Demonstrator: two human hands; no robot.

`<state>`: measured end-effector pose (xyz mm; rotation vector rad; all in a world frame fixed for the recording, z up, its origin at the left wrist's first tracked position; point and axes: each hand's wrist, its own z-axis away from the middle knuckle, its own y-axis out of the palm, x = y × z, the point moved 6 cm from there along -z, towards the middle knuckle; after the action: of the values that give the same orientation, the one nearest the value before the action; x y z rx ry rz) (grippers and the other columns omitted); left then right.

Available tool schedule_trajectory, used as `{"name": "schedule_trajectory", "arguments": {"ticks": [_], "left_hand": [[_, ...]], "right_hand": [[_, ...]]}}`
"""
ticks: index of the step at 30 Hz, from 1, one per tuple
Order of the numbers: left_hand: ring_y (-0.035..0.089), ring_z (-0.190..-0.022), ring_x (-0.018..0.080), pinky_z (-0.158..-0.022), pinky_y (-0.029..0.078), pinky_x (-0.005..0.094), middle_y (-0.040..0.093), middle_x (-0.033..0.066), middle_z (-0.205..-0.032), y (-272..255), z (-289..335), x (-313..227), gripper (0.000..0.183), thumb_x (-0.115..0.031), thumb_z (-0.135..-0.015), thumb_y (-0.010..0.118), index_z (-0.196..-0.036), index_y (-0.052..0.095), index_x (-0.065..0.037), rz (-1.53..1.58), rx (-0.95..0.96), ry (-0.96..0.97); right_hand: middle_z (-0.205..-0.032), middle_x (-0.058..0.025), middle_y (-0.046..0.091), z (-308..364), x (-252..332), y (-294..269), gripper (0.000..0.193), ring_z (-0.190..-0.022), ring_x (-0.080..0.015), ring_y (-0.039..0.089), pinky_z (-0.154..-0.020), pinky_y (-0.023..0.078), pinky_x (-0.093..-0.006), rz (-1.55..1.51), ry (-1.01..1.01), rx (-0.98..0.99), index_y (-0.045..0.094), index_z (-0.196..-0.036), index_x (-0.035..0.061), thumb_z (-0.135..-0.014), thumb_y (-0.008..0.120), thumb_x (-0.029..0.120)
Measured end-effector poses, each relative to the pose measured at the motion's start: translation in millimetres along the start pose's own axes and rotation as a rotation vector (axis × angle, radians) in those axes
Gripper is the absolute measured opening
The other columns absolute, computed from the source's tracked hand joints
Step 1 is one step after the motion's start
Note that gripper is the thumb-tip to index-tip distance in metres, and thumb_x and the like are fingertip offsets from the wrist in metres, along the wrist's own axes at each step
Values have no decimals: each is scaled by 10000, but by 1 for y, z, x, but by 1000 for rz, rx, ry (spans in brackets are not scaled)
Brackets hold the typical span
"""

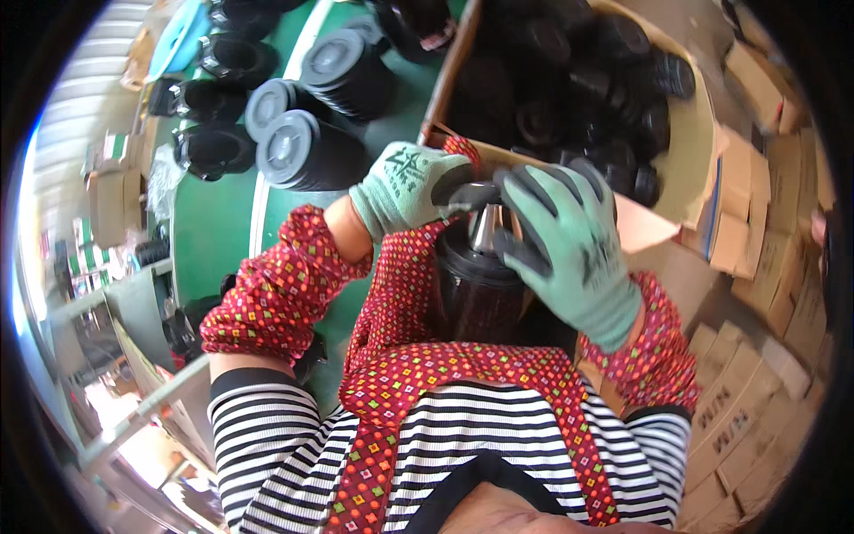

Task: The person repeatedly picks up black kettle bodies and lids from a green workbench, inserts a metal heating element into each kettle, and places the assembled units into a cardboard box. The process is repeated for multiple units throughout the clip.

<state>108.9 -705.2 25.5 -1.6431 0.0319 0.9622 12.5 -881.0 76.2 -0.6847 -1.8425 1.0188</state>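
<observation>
so, cone [486, 229] l. of r. grip [569, 236]

This was a workshop, most likely a small factory's assembly or packing station. A long green work surface [210, 227] carried repeated goods: stacks of grey-black round pieces [286, 149] and a row of glossy black vessels [213, 149]. Beside it, a large open cardboard box [701, 120] held many more black parts [596, 98], while brown cartons [743, 436] crowded the right side. The worker's patterned apron [463, 360], sleeve covers [276, 294] and coated gloves on the left hand [409, 189] and right hand [569, 245] also suggested production work.
</observation>
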Motion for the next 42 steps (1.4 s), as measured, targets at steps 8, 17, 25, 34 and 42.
{"name": "schedule_trajectory", "arguments": {"ticks": [8,17,25,34,42], "left_hand": [[692,-787,388,-706,531,457,681,184,-859,26,149,65,160,-245,-993,699,-1018,662,-91,-113,-598,-686],[546,-1308,478,-1089,474,530,544,278,-1416,93,272,109,855,-477,-895,784,-1555,438,-58,-131,-554,-1215],[578,-1349,238,-1108,495,395,502,157,-1571,-47,255,-84,667,-128,-947,800,-1522,485,-7,575,-499,-175],[696,-943,186,-754,623,358,725,74,-1103,-172,424,-9,369,-262,-1030,699,-1270,695,17,779,-1287,-715],[660,-698,148,-575,629,361,708,19,-855,-221,482,272,262,-271,-978,792,-1091,755,-37,699,-1606,-876]], "right_hand": [[-1302,-177,643,52,-3,56,713,-1213,-403,604,-1066,475,-518,-423,23,-137,671,-1325,47,-811,873,499],[-1082,-123,610,18,-12,38,371,-998,-274,607,-942,501,-410,-798,131,-460,636,-1048,-3,-936,717,342],[-1463,-131,598,-52,40,111,520,-1351,-305,601,-1138,500,-445,-2242,509,78,498,-1561,62,-1114,543,323],[-1300,-107,633,-90,117,174,356,-1148,-168,613,-1039,488,-328,-1102,190,38,573,-1400,-39,-1090,606,132],[-1188,-193,679,-69,112,214,439,-1063,-347,678,-955,551,-423,-572,-146,30,634,-1336,-28,-920,740,68]]}}
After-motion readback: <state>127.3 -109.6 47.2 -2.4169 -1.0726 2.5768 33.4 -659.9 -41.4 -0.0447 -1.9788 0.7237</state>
